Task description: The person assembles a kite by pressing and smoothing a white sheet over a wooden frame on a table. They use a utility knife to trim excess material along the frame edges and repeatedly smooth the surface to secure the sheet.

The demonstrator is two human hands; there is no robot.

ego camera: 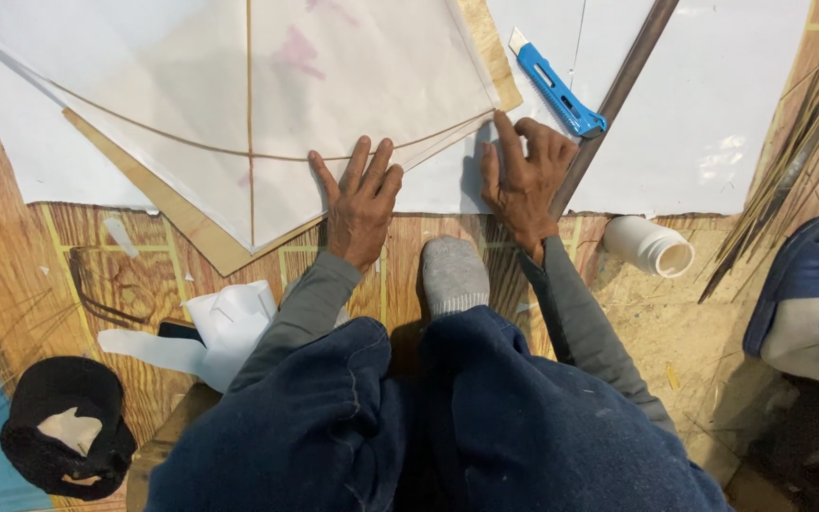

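Note:
A white paper kite with a thin straight spine stick and a curved bow stick lies on brown card on the wood-pattern floor. My left hand lies flat on the kite's lower right edge, fingers spread. My right hand presses its fingertips on the kite's right corner, where the bow stick ends, with the index finger stretched up along the paper edge. Neither hand holds a tool. My grey-socked foot rests between the two arms.
A blue utility knife lies on white paper just beyond my right hand, beside a long dark rod. An open white plastic jar lies on its side at right. Thin sticks, a blue slipper, crumpled white paper and a black cap surround me.

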